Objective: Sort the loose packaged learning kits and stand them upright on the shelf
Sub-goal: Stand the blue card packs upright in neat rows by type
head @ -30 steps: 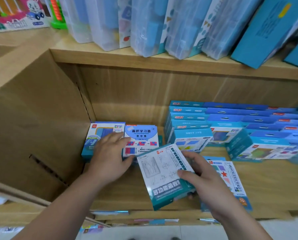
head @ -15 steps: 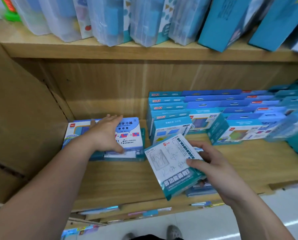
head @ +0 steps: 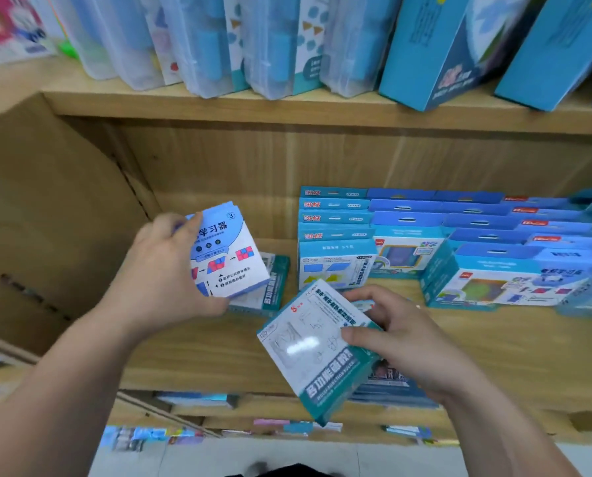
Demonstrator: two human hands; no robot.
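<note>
Wooden shelf (head: pixel 191 349), bare board front left, left hand (head: pixel 164 270) gripping a pale-blue kit (head: pixel 234 259), right hand (head: pixel 404 342) pinching a tilted teal-edged kit (head: pixel 315 352) over the front edge

Upright kits (head: pixel 435 242) at shelf (head: pixel 494 356) right, one flat kit (head: pixel 270 290) left.

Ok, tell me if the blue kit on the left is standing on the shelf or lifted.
Lifted: the left hand grips the blue kit, tilted, above the shelf.
</note>
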